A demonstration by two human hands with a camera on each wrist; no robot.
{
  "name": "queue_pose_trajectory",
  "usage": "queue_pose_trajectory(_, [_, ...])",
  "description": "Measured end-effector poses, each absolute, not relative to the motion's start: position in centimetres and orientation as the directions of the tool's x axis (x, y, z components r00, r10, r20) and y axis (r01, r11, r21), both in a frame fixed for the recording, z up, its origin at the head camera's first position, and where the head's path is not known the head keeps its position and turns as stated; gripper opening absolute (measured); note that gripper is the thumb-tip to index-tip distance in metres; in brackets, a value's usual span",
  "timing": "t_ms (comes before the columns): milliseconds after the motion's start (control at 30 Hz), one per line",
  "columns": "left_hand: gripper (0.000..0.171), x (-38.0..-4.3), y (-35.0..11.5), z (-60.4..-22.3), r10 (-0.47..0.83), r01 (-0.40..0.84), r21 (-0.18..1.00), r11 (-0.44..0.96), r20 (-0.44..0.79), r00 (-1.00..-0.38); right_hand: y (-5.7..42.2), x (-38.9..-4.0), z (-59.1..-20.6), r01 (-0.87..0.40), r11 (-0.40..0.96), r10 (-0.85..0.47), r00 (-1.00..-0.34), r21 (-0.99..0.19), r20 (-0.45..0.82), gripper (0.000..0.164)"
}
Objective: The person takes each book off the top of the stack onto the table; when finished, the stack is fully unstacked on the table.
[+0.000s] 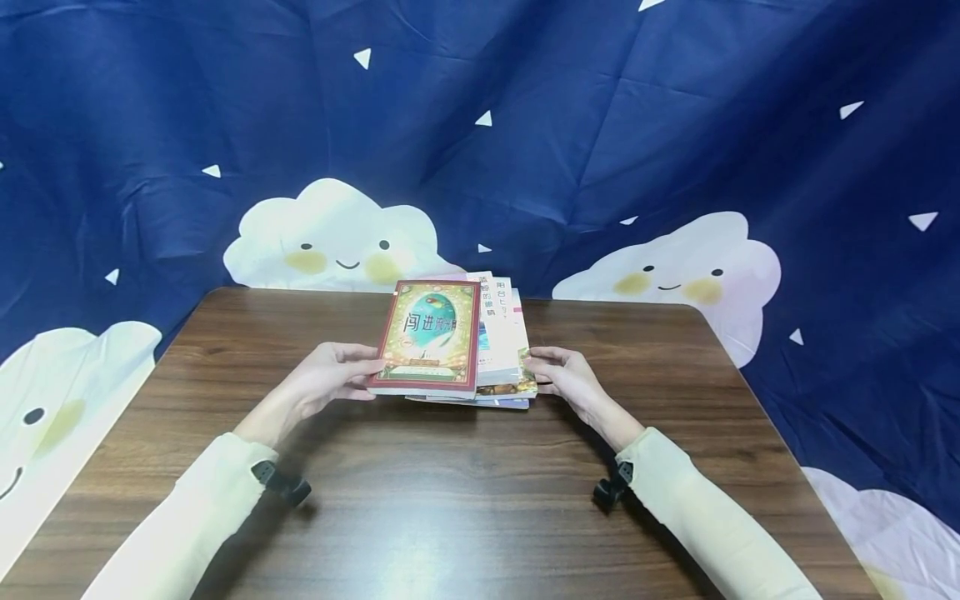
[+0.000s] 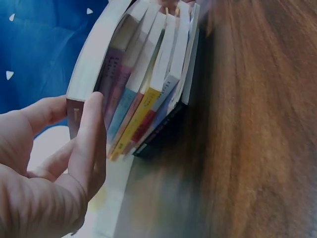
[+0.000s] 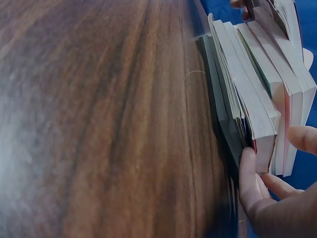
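A stack of several books [image 1: 504,333] lies on the wooden table, its edges unevenly lined up. On top is a red-bordered book [image 1: 429,333] with a gold and green cover, shifted left of the others. My left hand [image 1: 330,379] pinches this book at its lower left, thumb on one side and fingers on the other. In the left wrist view, the book's page block [image 2: 94,59] tilts away from the coloured spines [image 2: 143,111] below. My right hand [image 1: 566,383] grips the stack's lower right edge, thumb and fingers spanning several page blocks [image 3: 262,94].
The brown wooden table [image 1: 465,492] runs from near the body to a dark blue cloth [image 1: 480,125] with white clouds and triangles. A small black device [image 1: 281,482] is strapped to the left wrist, another device [image 1: 613,485] to the right.
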State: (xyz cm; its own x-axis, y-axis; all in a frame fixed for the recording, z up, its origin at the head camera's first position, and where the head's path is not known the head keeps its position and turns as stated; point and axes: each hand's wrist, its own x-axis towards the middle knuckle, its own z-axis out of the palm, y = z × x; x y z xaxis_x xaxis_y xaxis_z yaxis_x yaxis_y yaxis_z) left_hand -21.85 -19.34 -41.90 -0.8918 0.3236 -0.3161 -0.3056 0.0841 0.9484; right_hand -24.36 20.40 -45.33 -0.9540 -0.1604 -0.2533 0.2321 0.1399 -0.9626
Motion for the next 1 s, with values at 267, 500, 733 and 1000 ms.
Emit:
queue_pose_trajectory(267, [0.054, -21.2, -19.9, -42.8, 0.301, -0.271, 0.961, 0.056, -0.275, -0.913, 20.9, -24.5, -46.0, 0.222, 0.154, -0.197, -0.948, -0.963, -0.250, 0.057])
queue_pose_trajectory(500, [0.043, -20.3, -20.2, -43.2, 0.284, -0.248, 0.964, -0.093, -0.213, -0.935, 21.1, -24.5, -46.0, 0.217, 0.143, -0.230, -0.942, -0.966, -0.245, 0.059])
queue_pose_trajectory(733, [0.021, -19.8, -21.9, -43.1, 0.291, -0.147, 0.954, -0.261, -0.067, -0.954, 21.2, -24.4, -45.8, 0.223, 0.141, -0.241, -0.937, -0.965, -0.252, 0.060])
queue_pose_trajectory(1000, [0.021, -20.7, -25.8, -42.7, 0.258, -0.095, 0.952, -0.289, -0.018, -0.966, 21.2, -24.5, -45.9, 0.233, 0.136, -0.246, -0.934, -0.963, -0.261, 0.060])
